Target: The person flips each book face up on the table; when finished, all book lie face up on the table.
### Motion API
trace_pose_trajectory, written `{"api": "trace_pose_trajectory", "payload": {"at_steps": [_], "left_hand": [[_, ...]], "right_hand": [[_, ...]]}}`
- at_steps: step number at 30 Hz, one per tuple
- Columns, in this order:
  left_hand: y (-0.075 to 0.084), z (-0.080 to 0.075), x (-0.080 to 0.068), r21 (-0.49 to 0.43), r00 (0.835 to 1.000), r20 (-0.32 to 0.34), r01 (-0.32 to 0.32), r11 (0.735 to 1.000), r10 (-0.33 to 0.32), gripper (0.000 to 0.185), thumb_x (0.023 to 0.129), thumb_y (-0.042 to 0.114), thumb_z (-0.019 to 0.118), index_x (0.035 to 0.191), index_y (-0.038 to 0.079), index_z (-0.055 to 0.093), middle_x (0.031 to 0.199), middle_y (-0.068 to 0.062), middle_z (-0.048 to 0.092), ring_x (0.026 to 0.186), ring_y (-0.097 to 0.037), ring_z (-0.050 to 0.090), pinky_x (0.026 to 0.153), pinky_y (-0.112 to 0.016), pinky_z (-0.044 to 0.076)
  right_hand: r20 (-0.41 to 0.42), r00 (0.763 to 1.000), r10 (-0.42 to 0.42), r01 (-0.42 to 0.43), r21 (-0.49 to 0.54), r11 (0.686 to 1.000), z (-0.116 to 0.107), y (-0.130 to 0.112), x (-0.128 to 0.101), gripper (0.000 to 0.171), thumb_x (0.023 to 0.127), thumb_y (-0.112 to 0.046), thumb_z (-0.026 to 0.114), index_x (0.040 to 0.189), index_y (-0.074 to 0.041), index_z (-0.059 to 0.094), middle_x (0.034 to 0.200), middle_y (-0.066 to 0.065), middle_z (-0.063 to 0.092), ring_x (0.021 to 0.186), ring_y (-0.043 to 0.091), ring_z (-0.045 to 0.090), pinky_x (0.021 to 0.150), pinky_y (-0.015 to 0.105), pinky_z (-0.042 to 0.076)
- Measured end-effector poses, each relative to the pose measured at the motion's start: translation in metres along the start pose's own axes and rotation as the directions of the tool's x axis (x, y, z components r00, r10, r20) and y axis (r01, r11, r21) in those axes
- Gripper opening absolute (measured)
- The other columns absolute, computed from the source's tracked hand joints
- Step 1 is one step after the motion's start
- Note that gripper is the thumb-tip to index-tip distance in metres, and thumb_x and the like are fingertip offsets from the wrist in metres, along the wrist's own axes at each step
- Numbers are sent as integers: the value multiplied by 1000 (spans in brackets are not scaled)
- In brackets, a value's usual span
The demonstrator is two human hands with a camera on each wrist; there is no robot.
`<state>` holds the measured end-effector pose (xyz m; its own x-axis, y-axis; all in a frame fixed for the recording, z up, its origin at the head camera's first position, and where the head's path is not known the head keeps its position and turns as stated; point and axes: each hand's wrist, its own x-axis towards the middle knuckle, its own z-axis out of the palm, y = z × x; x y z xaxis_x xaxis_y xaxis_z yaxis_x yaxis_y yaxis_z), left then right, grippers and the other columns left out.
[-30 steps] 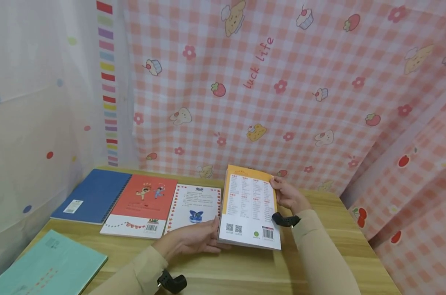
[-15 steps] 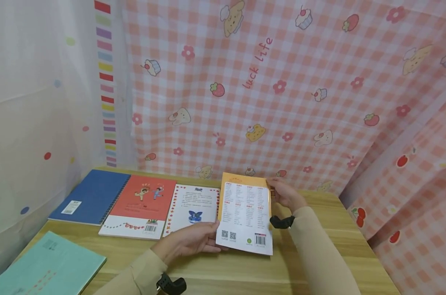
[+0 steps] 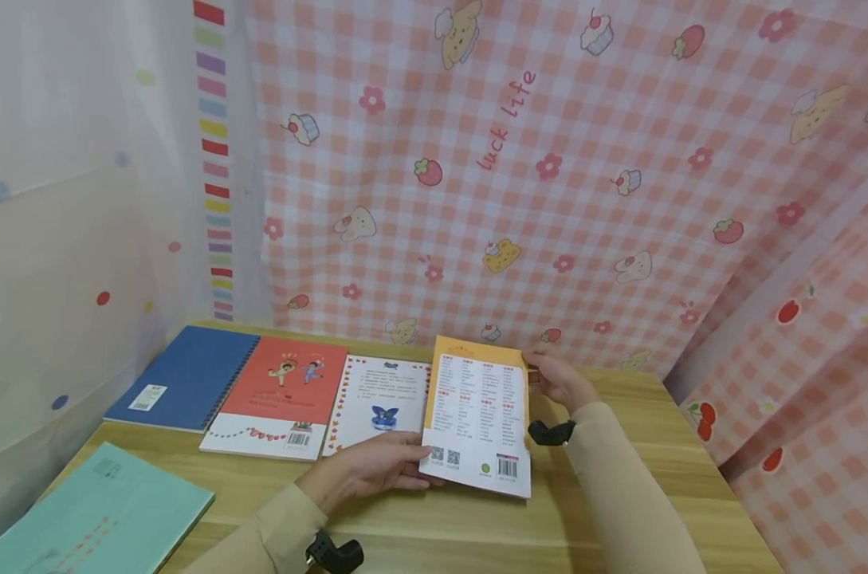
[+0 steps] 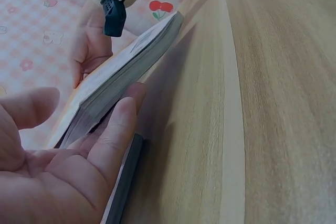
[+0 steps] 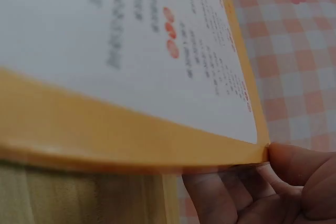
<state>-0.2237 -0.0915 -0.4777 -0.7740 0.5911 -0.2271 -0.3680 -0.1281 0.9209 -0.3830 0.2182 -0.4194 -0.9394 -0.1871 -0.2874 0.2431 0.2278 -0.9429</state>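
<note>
A thick book with a white and orange cover, columns of print and a barcode is held tilted over the table. My right hand pinches its far right corner, thumb at the orange edge and fingers curled underneath. At the near left corner, my left hand has its fingers extended under the book, with the thumb raised apart from them. Just left of the book lies a white book with a red leaf border, partly covered by it and the left hand.
A red and white book and a blue spiral notebook lie in a row further left. A green book lies at the table's near left. Pink checked cloth hangs behind the wooden table.
The book has moved slightly left and toward me and is less tilted, with both hands still at it. My left thumb now overlaps its left edge in the head view.
</note>
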Motion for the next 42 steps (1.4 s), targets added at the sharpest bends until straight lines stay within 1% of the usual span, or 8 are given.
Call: {"api": "trace_pose_trajectory", "payload": {"at_steps": [8, 17, 26, 30, 33, 36, 40, 42], "left_hand": [[4, -2, 1, 23, 999, -20, -26, 999, 26, 38, 103, 2, 46, 137, -15, 45, 126, -26, 65, 109, -34, 69, 96, -43, 55], [7, -3, 0, 62, 998, -47, -36, 997, 38, 35, 106, 1, 38, 134, -19, 46, 123, -30, 65, 108, -38, 69, 95, -42, 56], [14, -7, 0, 56, 997, -45, -62, 997, 64, 40, 107, 2, 37, 141, -19, 38, 128, -31, 62, 114, -40, 66, 97, -40, 55], [14, -9, 0, 45, 997, -57, -55, 997, 58, 41, 107, 2, 35, 142, -19, 37, 127, -30, 63, 113, -41, 66, 98, -40, 54], [11, -10, -1, 37, 996, -79, -44, 998, 47, 40, 107, 2, 35, 142, -17, 41, 125, -27, 65, 111, -39, 68, 95, -38, 56], [5, -10, -3, 32, 995, -94, -36, 999, 39, 39, 108, 3, 35, 142, -14, 44, 124, -24, 67, 108, -36, 70, 90, -35, 58], [-2, -10, -5, 20, 994, -103, -42, 999, 44, 40, 108, 3, 36, 143, -13, 44, 123, -24, 68, 106, -35, 71, 89, -35, 58], [-2, -12, -5, 0, 993, -108, -51, 999, 51, 40, 108, 4, 37, 144, -13, 45, 124, -24, 67, 106, -36, 71, 90, -36, 58]], "right_hand": [[19, 1000, 6, -5, -24, 1000, -2, -3, 2, 23, 112, -19, 37, 114, -1, 53, 97, 8, 68, 83, 19, 68, 75, 34, 57], [-13, 1000, 18, -18, -44, 999, -1, -9, 0, 31, 111, -20, 42, 128, 4, 51, 108, 13, 68, 89, 21, 67, 83, 38, 58], [-3, 1000, -1, 1, -15, 1000, -8, -18, -1, 30, 110, -19, 45, 126, 4, 54, 98, 7, 71, 83, 19, 70, 73, 32, 59], [15, 1000, -11, 11, -9, 1000, -10, -22, -3, 31, 109, -19, 47, 129, 4, 52, 96, 6, 72, 81, 18, 70, 71, 30, 59], [44, 999, -30, 31, -33, 999, -10, -22, -5, 40, 110, -19, 47, 143, 4, 46, 97, 5, 72, 79, 17, 70, 71, 31, 59], [52, 998, -32, 34, -48, 998, -8, -18, -7, 47, 110, -17, 47, 152, 1, 41, 99, 6, 73, 76, 17, 70, 69, 30, 59], [34, 999, -17, 18, -43, 999, -6, -12, -9, 46, 109, -17, 49, 150, 2, 44, 98, 6, 74, 75, 17, 70, 68, 30, 59], [31, 999, -13, 14, -13, 1000, -6, -12, -9, 46, 108, -18, 51, 150, 2, 45, 97, 6, 74, 75, 18, 70, 68, 30, 60]]}}
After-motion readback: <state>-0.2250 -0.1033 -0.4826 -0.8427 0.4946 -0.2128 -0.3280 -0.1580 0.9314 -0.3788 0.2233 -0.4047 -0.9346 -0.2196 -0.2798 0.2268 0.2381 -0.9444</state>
